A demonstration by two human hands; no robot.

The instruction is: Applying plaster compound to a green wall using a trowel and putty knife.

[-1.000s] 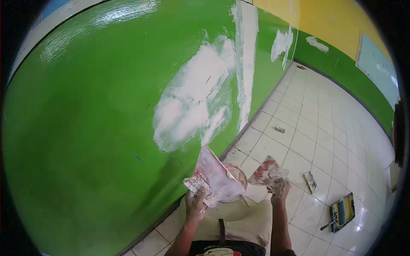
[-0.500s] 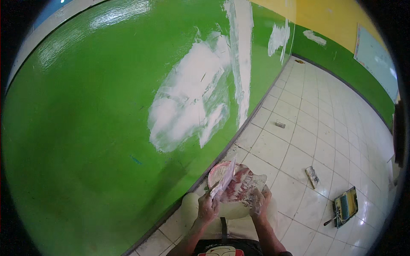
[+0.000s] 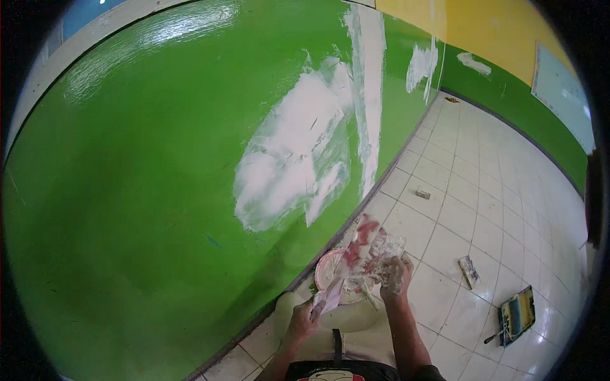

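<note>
Putty could be dripping onto the white floor tiles (image 3: pixel 495 209): right hand (image 3: pixel 395 277) gripping a smeared flat scraper (image 3: pixel 375 244), left hand (image 3: pixel 305 317) pinching a narrower blade (image 3: pixel 330 295) over the pink tub (image 3: pixel 330 270).

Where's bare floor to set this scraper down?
Bare tiles lie between the small block and the flat scrap, and beyond toward the far wall. It is crowded at the bucket, both hands, and around the roller tray.
</note>
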